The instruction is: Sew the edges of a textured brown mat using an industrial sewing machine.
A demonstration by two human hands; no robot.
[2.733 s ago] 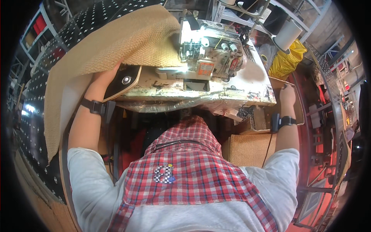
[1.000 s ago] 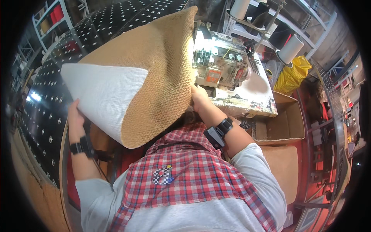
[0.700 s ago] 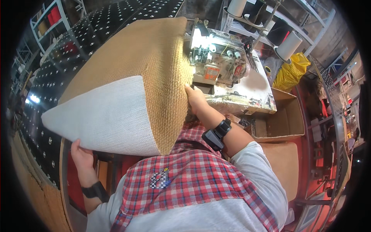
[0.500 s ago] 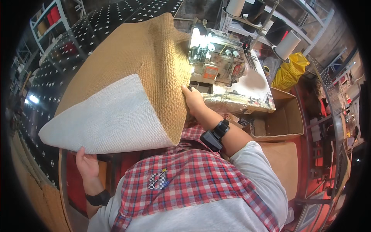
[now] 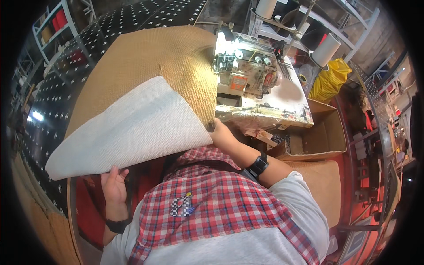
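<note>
A large tan woven mat [image 5: 145, 51] lies over the black table, its near part folded back to show a whitish underside [image 5: 128, 128]. My left hand [image 5: 115, 184] is below the fold's near edge, fingers stretched and apart, fingertips touching that edge. At the mat's right edge my right hand [image 5: 223, 136] is closed on the border, just below the sewing machine's plate; some of its fingers are hidden. The sewing machine [image 5: 247, 66], with its lamp lit, stands against the mat's right side, and the mat's edge runs up to its needle area.
The black table [image 5: 51, 132] is dotted with shiny studs. Right of the machine are thread cones [image 5: 326, 51] on a stand and a yellow bag [image 5: 330, 79]. An open cardboard box [image 5: 324, 132] sits below the machine's table, to my right.
The raised ridge along the mat's right side has flattened. My right hand has come down toward me along the edge. My left hand has shifted right, and its fingers have straightened.
</note>
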